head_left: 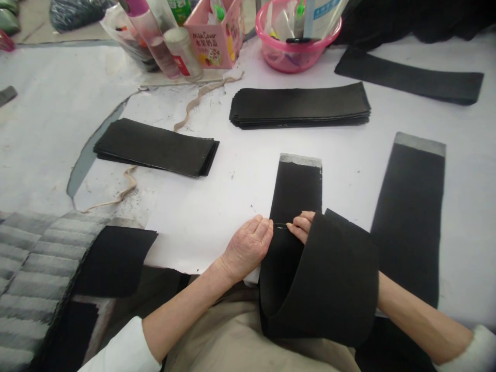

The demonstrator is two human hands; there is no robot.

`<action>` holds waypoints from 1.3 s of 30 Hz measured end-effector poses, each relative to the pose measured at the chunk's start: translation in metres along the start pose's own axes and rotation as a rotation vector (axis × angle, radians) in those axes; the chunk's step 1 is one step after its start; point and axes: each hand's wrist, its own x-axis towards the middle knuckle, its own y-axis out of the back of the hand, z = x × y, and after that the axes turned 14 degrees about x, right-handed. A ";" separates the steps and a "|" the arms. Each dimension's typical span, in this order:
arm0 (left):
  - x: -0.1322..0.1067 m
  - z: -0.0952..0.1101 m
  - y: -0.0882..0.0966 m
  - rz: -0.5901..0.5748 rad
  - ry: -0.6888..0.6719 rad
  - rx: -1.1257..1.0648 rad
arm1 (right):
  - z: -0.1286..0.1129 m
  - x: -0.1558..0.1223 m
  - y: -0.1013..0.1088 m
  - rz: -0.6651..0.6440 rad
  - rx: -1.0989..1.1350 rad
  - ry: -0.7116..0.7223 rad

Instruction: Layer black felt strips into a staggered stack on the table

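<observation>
A curled black sheet (325, 289) loops at the lower centre of the frame, its far edge meeting a grey-ended black strip (296, 188) on the white surface (217, 222); the fingers of the left hand (250, 245) and right hand (303, 226) pinch that edge near its two corners. A longer strip (411, 217) lies at the right, a dark stack (158, 147) left of centre, and a pink bowl (287, 59) at the top.

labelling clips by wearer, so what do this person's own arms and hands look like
The left hand and the right hand wear no gloves. Plain, off-white left sleeve and right sleeve leave much of each forearm bare, with no markings visible on the cloth. No watch or bracelet shows on the left wrist; the right wrist is hidden.
</observation>
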 end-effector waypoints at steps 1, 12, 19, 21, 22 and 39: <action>0.000 0.000 0.000 -0.003 0.000 0.006 | -0.002 0.001 0.001 0.011 -0.002 -0.004; -0.007 0.001 0.002 -0.071 -0.038 0.070 | 0.005 -0.005 -0.002 -0.003 -0.083 0.052; -0.010 -0.014 0.011 -0.103 -0.089 0.042 | -0.009 0.006 0.013 0.006 -0.037 0.023; -0.009 -0.017 0.014 -0.087 -0.062 0.019 | -0.013 0.008 0.018 -0.003 -0.033 0.016; -0.007 -0.017 0.016 -0.073 -0.023 0.011 | -0.014 0.008 0.019 -0.010 -0.033 0.008; 0.021 0.021 0.017 -0.143 -0.063 0.097 | 0.009 0.002 0.013 -0.049 -0.036 0.007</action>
